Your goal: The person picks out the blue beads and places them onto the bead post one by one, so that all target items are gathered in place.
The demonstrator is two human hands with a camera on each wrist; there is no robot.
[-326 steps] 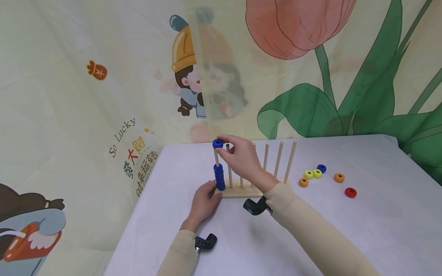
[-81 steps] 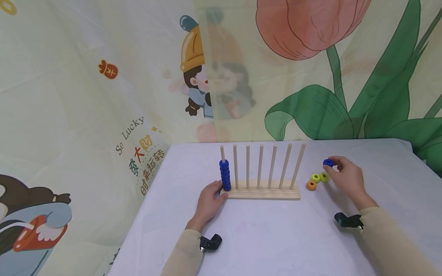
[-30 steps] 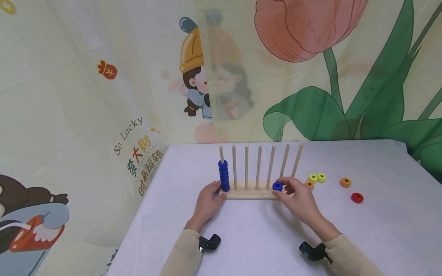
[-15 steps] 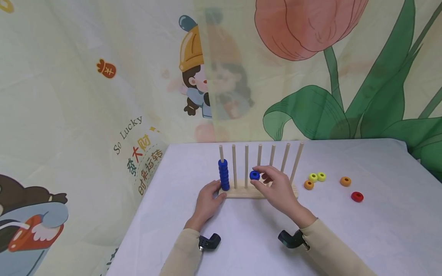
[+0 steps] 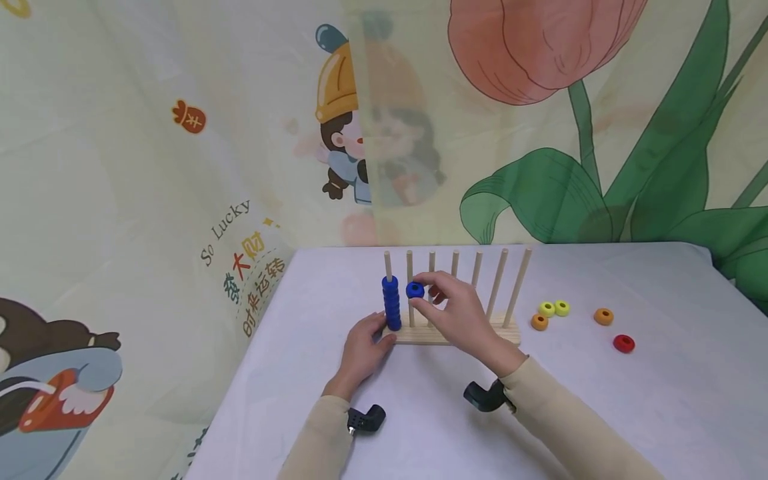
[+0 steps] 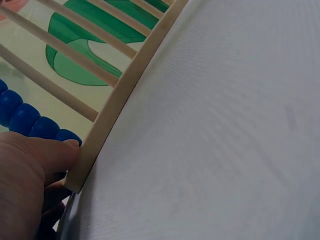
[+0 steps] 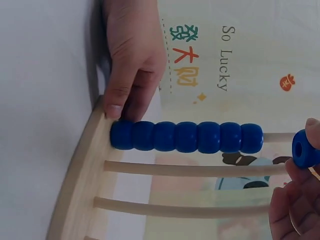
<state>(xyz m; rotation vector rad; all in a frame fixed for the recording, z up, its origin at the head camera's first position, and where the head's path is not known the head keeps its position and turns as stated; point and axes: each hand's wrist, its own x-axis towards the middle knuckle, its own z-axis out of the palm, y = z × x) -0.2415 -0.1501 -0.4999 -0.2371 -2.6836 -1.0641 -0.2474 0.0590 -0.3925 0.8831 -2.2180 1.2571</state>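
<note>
My right hand pinches a blue bead between thumb and fingertips, in front of the second peg from the left. In the right wrist view that bead is off any peg, near the tips. The leftmost peg carries a stack of several blue beads, with bare wood showing above them. My left hand grips the left end of the wooden base, thumb in front. Its thumb sits just below the stack in the left wrist view; the other fingers are partly hidden behind the base.
The other pegs bear no beads. Right of the rack lie two yellow beads, an orange bead, another orange bead and a red bead. A printed cloth hangs behind the white table.
My right hand has picked the loose blue bead from the table's right side and carried it left and up toward the stack. The blue stack has grown since the oldest frame. My left hand stays put.
</note>
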